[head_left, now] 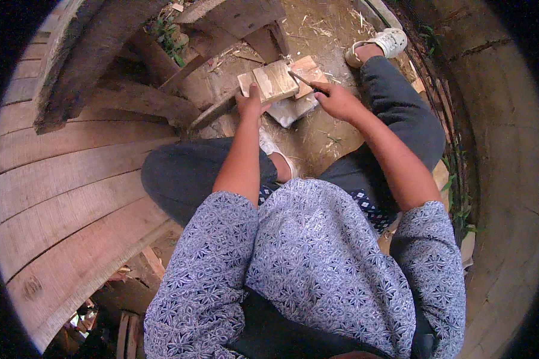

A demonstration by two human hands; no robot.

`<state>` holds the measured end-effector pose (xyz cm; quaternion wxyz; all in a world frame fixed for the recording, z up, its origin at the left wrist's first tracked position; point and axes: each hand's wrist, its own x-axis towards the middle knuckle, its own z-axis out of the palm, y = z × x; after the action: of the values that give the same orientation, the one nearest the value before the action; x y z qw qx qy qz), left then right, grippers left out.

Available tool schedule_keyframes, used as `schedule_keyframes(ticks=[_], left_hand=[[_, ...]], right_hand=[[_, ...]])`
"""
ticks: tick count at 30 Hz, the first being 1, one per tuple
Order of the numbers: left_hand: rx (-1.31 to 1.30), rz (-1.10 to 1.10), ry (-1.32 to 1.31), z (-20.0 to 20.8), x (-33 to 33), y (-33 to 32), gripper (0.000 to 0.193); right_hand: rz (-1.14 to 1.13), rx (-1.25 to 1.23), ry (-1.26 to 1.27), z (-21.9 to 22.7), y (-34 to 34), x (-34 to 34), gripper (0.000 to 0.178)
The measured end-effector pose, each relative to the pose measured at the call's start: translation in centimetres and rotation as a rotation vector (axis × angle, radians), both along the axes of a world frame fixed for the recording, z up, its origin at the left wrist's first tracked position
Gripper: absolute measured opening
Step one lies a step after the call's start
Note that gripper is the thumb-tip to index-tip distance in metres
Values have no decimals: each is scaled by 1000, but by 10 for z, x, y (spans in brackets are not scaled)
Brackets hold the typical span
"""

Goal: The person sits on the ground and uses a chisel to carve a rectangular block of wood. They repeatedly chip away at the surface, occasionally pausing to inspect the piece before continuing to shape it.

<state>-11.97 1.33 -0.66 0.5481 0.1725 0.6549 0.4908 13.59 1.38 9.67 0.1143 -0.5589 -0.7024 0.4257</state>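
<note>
My left hand is closed on the near left edge of a pale wooden block, its thumb lying up along the side. The block has a seam or groove across its top. My right hand grips the dark handle of a thin, narrow-bladed tool; whether it is a knife or a chisel I cannot tell. The tool's tip points left and meets or hovers at the block's right end. Beyond and to the right, another light wooden piece lies partly behind the block. A whitish slab shows beneath them.
Wooden planks form a bench on the left, with a rough timber frame above. Shavings litter the dirt floor. A grey wall curves along the right. My shoes rest on the ground beyond and beside the work.
</note>
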Motion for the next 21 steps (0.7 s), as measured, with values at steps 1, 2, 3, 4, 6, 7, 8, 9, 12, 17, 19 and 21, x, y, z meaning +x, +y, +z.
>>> schedule_keyframes(ticks=[1, 2, 3, 4, 6, 7, 8, 9, 12, 17, 19, 21], left_hand=[[15, -27, 26, 6, 1, -1, 67], [10, -25, 26, 11, 2, -2, 65], [8, -22, 24, 12, 3, -2, 63], [6, -18, 21, 13, 4, -1, 61], [14, 7, 48, 14, 5, -1, 63], [18, 20, 62, 14, 6, -1, 64], [28, 15, 62, 13, 7, -2, 64], [37, 9, 62, 12, 6, -2, 64], [38, -2, 71, 11, 5, -1, 64], [46, -5, 90, 12, 7, -3, 60], [48, -34, 41, 14, 5, -4, 58], [14, -25, 73, 13, 3, -4, 56]], right_hand=[[3, -28, -43, 6, 3, 0, 44], [6, -57, -86, 11, 5, 0, 44], [11, -83, -132, 12, 8, 0, 44], [40, -17, -114, 12, 9, -1, 44], [43, -27, -153, 18, 13, -5, 44], [46, -32, -173, 21, 15, -8, 44], [48, -22, -160, 19, 16, -8, 43], [58, -29, -170, 21, 17, -10, 43], [64, -23, -207, 22, 20, -12, 42], [-9, 66, -248, 0, 34, -39, 42], [-43, 36, -196, -10, 50, -45, 42], [-40, 13, -139, -17, 52, -36, 42]])
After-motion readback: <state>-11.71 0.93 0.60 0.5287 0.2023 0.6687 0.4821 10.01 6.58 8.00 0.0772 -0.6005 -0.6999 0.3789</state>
